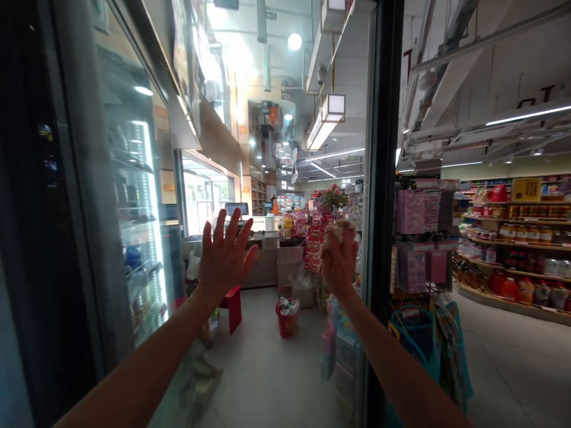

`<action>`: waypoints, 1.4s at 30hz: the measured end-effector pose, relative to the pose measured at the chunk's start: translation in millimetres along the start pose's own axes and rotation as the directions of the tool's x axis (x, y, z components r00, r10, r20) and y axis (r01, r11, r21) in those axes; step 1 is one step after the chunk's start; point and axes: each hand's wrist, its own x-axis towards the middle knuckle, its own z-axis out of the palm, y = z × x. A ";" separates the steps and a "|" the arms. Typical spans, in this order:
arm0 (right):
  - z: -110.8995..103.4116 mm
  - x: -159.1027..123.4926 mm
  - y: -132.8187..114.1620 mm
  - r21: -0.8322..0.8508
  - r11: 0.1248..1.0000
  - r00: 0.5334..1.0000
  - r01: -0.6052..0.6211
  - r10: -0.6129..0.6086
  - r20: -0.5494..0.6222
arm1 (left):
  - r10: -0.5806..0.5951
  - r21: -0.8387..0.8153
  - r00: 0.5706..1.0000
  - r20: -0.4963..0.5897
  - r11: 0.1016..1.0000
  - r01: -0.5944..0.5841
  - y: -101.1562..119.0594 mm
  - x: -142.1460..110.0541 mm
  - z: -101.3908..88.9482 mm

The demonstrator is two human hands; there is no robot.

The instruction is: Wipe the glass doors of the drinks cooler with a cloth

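Before me stands a glass door pane (267, 368) with a dark frame (384, 196) along its right side. My left hand (226, 258) is raised with its fingers spread, palm toward the glass, and holds nothing. Whether that palm touches the pane I cannot tell. My right hand (339, 264) is up near the frame, its fingers bent over a crumpled pale cloth (332, 236) against the glass. The hand hides most of the cloth, and some motion blurs it.
Through the glass show a red bin (288, 324), a red stool (232, 310) and a counter (261, 264). A lit cooler (149, 226) stands at left. Right of the frame are hanging packets (417, 214), blue bags (417, 339) and curved shelves of jars (526, 235).
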 end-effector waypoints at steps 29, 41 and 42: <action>7.8 16.2 -48.7 0.236 0.825 0.821 0.513 -0.552 0.147 | 0.005 0.059 0.999 -0.046 0.998 -0.002 -3.5 -2.8 3.1; 4.9 -16.7 -81.0 0.264 0.690 0.675 0.674 -0.720 0.159 | 0.015 -0.005 0.999 -0.051 1.000 -0.015 -3.1 -4.2 -2.4; 2.9 -23.1 -77.6 0.277 0.641 0.623 0.716 -0.765 0.162 | 0.017 -0.007 0.999 -0.052 1.000 -0.017 -3.4 -4.3 -2.8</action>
